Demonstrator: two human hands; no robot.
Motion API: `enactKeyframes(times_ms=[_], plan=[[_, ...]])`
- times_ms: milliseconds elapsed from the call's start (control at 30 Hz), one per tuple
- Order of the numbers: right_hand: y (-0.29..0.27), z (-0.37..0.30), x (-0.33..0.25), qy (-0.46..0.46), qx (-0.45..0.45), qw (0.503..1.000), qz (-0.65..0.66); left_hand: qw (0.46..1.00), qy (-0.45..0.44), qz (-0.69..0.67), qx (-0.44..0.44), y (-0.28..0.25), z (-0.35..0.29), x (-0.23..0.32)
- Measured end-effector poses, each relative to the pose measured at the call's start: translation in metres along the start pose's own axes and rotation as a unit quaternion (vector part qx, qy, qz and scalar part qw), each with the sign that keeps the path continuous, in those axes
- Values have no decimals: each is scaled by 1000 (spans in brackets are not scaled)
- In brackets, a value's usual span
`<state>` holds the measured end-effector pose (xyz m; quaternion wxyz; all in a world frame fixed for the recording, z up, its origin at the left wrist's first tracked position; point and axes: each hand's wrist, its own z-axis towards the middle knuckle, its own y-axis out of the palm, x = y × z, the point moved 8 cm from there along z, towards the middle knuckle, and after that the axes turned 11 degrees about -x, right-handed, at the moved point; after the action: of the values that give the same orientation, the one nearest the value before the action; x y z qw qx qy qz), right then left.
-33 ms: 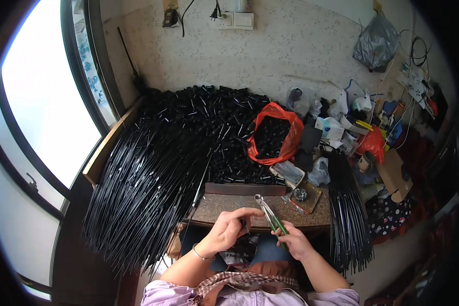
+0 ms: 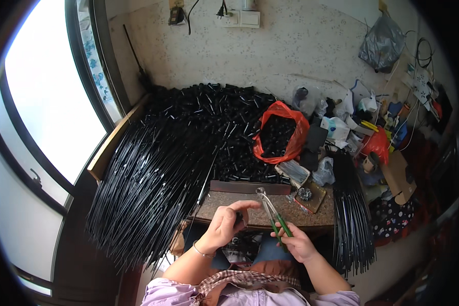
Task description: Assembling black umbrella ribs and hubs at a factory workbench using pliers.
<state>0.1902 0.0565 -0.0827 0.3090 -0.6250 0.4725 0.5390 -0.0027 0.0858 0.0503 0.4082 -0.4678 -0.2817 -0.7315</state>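
Note:
My right hand [image 2: 299, 244] grips long-nosed metal pliers with green handles [image 2: 285, 227], their rounded head pointing away from me over the front of the table. The handles stand somewhat apart. To the left, my left hand [image 2: 223, 225] has its index finger stretched toward the pliers' jaws, close to them. Its other fingers curl round a small dark piece [image 2: 240, 218], mostly hidden by the fingers. Beyond both hands lies a heap of short black tubular parts [image 2: 204, 104], edged in front by a dark strip [image 2: 250, 187].
Long thin black rods [image 2: 137, 188] fan over the table's left edge. A red plastic bag [image 2: 298, 145] holds more black parts. Near it are a tray of thin pins [image 2: 294, 172] and a small metallic cluster [image 2: 305, 194]. Another rod bundle [image 2: 351, 219] hangs at the right.
The pliers' handles have spread a little wider and their head has moved slightly away from me. The whole view has shifted slightly. My left hand keeps nearly the same pose.

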Motion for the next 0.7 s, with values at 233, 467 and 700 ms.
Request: enactKeyframes(times_ms=[233,467,700], plan=[[83,-74,-147,-361,88,674,-639,991,31,25,129,-37,-17,7],[81,-78,-165,-400,6,738,-543,984,38,-1,174,-37,-29,16],[119,-56,-21,70,-427,779,455,991,87,9,97,-17,-15,29]])
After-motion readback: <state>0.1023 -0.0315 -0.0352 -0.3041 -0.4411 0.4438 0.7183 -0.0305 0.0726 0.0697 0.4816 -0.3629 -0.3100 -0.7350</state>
